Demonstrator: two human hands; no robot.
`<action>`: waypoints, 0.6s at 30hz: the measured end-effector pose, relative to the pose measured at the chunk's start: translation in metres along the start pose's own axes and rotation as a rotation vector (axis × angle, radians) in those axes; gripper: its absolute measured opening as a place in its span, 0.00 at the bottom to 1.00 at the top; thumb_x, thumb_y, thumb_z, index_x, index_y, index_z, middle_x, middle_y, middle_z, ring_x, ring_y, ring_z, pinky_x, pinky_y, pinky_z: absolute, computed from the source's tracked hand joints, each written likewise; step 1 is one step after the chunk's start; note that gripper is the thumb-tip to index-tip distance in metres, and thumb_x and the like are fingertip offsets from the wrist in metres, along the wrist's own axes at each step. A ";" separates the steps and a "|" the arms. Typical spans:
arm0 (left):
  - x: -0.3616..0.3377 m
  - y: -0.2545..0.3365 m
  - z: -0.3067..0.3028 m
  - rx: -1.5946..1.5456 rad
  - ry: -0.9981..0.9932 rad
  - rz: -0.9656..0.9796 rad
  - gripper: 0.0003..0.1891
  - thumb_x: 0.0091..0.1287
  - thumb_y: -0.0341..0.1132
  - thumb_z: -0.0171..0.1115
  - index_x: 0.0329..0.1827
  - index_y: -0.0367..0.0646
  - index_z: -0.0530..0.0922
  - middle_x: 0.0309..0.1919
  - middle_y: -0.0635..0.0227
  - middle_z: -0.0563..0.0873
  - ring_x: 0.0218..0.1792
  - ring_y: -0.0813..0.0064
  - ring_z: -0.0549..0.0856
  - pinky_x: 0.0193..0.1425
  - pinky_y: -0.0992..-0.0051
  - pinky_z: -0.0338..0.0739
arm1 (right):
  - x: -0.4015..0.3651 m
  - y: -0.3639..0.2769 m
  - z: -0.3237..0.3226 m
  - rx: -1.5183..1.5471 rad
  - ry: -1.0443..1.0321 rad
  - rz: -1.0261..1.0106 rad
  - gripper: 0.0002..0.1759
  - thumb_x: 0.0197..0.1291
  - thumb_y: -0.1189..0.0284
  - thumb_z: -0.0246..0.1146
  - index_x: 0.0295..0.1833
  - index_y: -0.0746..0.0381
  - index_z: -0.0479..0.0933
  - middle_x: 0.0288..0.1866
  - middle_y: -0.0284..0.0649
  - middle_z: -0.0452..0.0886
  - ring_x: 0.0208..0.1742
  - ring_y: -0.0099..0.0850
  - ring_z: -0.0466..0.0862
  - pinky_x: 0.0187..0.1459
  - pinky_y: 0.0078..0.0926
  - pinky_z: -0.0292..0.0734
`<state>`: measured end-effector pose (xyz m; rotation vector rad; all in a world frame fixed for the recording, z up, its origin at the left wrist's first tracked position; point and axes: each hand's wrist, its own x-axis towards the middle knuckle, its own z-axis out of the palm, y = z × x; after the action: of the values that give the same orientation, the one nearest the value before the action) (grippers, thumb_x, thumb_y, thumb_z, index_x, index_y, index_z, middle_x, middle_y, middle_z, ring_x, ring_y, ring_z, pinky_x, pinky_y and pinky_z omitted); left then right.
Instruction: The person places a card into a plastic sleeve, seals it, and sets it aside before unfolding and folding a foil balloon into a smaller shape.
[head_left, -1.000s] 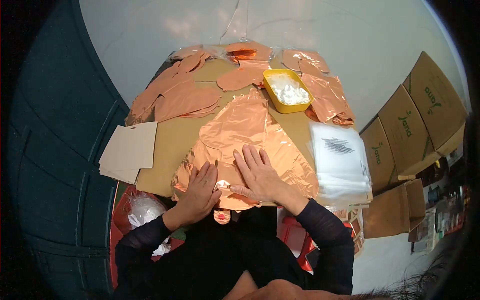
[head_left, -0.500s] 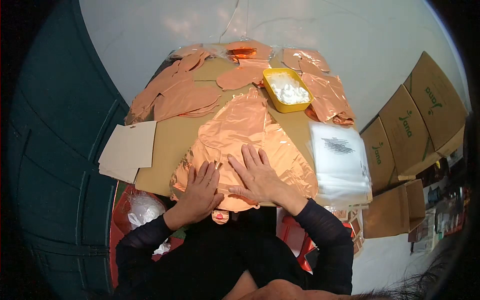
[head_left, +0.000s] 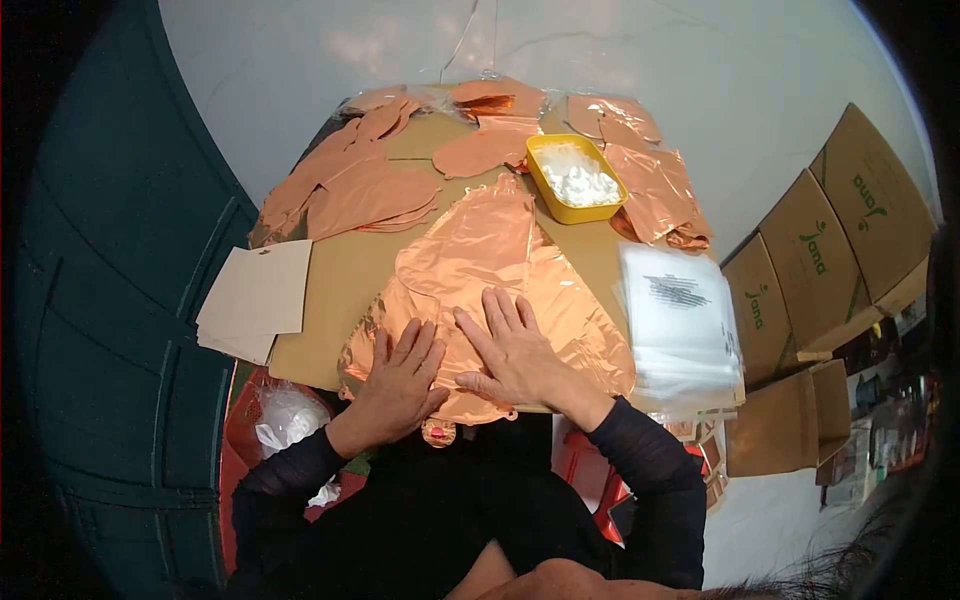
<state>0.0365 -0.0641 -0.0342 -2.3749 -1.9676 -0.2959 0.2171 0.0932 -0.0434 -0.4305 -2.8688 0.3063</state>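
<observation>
A large copper-coloured foil balloon (head_left: 480,250), uninflated and creased, lies flat on the cardboard-covered table in front of me. My left hand (head_left: 400,378) rests on its lower left part, fingers stretched out. Lower right of its middle, my right hand (head_left: 520,350) presses flat with the fingers spread and the thumb pointing left. Neither hand grips anything. A small round foil tab (head_left: 438,432) with a reddish spot hangs over the front edge, below the left hand. The foil under both palms is hidden.
Flat foil stacks (head_left: 365,200) lie left and along the back. A yellow tub (head_left: 578,212) with white contents stands behind the balloon. Clear plastic bags (head_left: 680,320) lie right, white cards (head_left: 255,295) left. Cardboard boxes (head_left: 810,250) stand right; a red basket (head_left: 240,430) sits below left.
My left hand has shifted very slightly on the foil, its fingers a little more spread. My right hand stays almost in place.
</observation>
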 end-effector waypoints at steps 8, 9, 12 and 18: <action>0.003 0.000 -0.002 -0.006 0.012 0.021 0.35 0.67 0.48 0.62 0.70 0.34 0.65 0.72 0.43 0.64 0.75 0.43 0.59 0.72 0.35 0.50 | 0.000 0.000 0.002 -0.031 0.007 -0.019 0.46 0.65 0.37 0.51 0.79 0.55 0.56 0.75 0.74 0.52 0.79 0.66 0.48 0.75 0.62 0.42; 0.003 0.001 -0.003 0.001 0.017 0.024 0.35 0.67 0.48 0.62 0.70 0.35 0.66 0.72 0.44 0.65 0.74 0.43 0.60 0.72 0.35 0.51 | 0.000 0.000 0.002 -0.033 0.014 -0.024 0.46 0.65 0.37 0.52 0.79 0.55 0.57 0.75 0.74 0.52 0.79 0.66 0.48 0.75 0.63 0.42; 0.005 0.000 -0.003 0.019 0.026 0.021 0.33 0.67 0.49 0.62 0.70 0.38 0.67 0.71 0.45 0.66 0.73 0.41 0.60 0.72 0.35 0.51 | -0.001 -0.003 -0.003 -0.039 0.010 -0.022 0.45 0.64 0.37 0.52 0.78 0.54 0.59 0.74 0.75 0.53 0.79 0.67 0.48 0.74 0.63 0.43; 0.005 -0.002 -0.010 -0.058 0.040 0.012 0.30 0.68 0.48 0.61 0.68 0.39 0.70 0.69 0.45 0.68 0.73 0.41 0.60 0.71 0.33 0.51 | 0.000 -0.007 -0.004 -0.065 0.007 -0.012 0.45 0.64 0.37 0.53 0.77 0.55 0.61 0.74 0.74 0.53 0.78 0.66 0.48 0.74 0.63 0.44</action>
<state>0.0340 -0.0599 -0.0237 -2.3943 -1.9535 -0.4030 0.2164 0.0879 -0.0379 -0.4255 -2.8796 0.2092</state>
